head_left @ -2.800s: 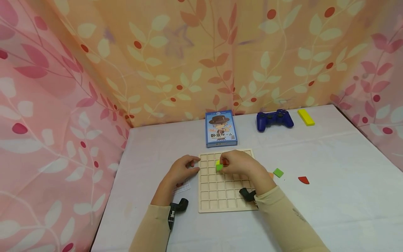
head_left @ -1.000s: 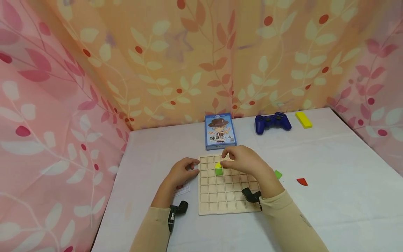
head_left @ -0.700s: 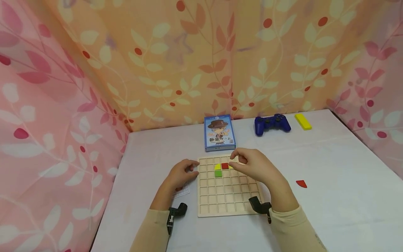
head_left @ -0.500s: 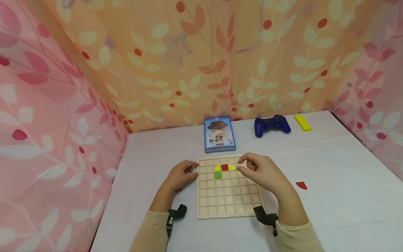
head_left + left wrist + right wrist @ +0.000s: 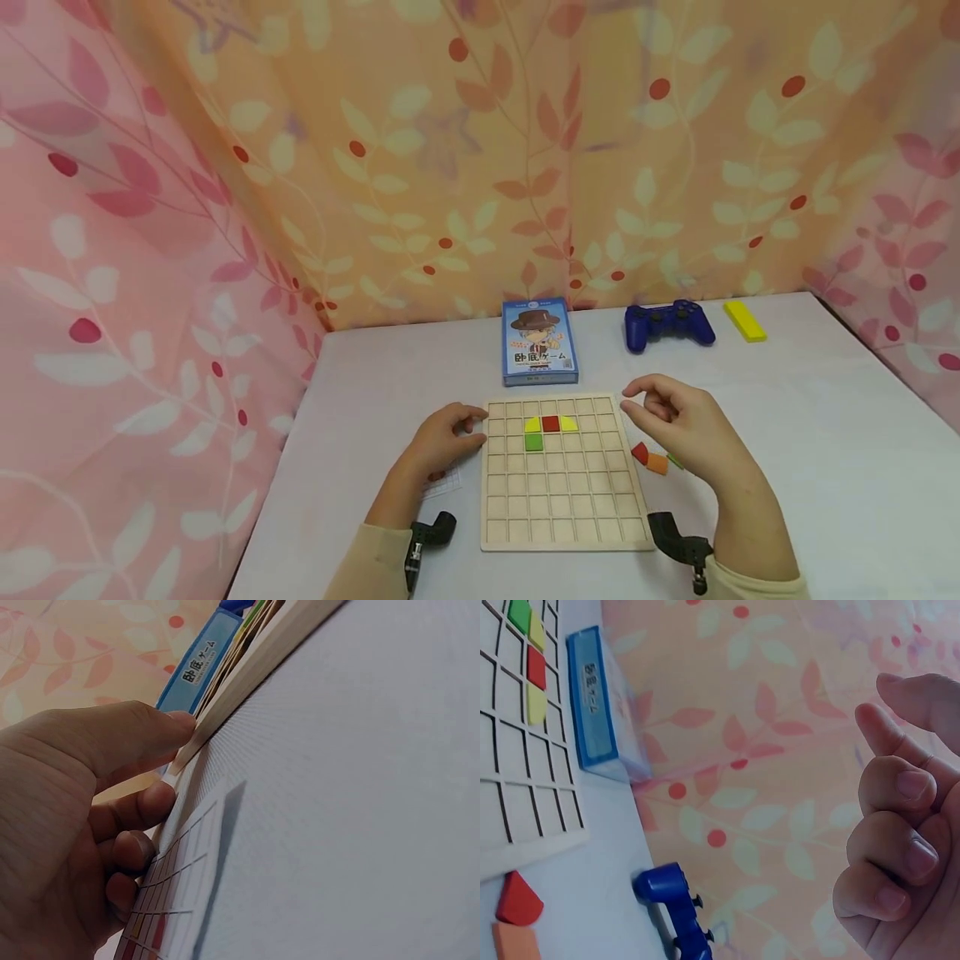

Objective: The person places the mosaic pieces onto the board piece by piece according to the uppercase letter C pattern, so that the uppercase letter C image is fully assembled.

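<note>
A wooden grid board lies on the white table. Its upper rows hold a yellow quarter-round, a red square, a second yellow quarter-round and a green square. My left hand rests against the board's left edge near the top corner, fingertips touching the wood. My right hand hovers just right of the board with loosely curled fingers and holds nothing. Beneath it lie a red quarter-round, an orange square and a partly hidden green piece.
A blue card box lies behind the board. Farther right sit a blue game controller and a yellow block. A small gridded card lies under my left hand. Patterned curtains close in the table on three sides.
My right hand has left the board's top row and drawn back to the right, empty. The green, red and yellow pieces stay on the board. My left hand has not moved.
</note>
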### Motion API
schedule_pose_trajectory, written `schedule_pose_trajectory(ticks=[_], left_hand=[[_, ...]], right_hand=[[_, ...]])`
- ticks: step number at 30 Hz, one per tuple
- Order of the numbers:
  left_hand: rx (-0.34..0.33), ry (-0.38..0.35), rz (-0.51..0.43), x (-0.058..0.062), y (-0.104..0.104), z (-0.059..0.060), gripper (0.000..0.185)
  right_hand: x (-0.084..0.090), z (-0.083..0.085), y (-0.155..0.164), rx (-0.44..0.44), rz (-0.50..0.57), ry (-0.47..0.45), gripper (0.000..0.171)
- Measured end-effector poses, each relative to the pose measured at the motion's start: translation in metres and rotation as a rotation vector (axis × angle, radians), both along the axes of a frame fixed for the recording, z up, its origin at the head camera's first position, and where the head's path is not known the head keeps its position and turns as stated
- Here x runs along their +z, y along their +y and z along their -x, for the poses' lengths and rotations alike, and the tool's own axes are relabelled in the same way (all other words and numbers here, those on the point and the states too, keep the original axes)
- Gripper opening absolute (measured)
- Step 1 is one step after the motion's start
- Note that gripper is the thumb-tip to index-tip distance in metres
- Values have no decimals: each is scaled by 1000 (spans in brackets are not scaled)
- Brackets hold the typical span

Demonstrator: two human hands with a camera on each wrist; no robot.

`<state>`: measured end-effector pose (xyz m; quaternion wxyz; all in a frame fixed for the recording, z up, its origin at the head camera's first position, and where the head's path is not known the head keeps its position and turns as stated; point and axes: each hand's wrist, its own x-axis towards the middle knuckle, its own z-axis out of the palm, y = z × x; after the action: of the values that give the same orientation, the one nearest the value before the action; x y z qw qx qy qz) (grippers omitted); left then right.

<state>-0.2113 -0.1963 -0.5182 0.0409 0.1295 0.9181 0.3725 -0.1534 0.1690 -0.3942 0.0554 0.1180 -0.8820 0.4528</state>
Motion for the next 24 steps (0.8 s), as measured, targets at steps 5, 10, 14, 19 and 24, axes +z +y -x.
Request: schedule_pose_trajectory(ticks=[5,10,14,19,24], left_hand=[[-3,5,-15,0,4,-4,34],[-5,16,-9,2,2,-7,34],[-3,27,1,4,1,-8,34],[11,11,14,3,1,-6,34],[26,-17,-3,2,2,-5,35]], right_hand=[[0,0,18,-57,-30,-2,27],[-10,5,34,-97,-41,-81,34],[-20,9,46,-120,-58,-151,42],[-32,12,62,-148,-91,-227,51],[-46,18,71,-135,-96,-340,58]])
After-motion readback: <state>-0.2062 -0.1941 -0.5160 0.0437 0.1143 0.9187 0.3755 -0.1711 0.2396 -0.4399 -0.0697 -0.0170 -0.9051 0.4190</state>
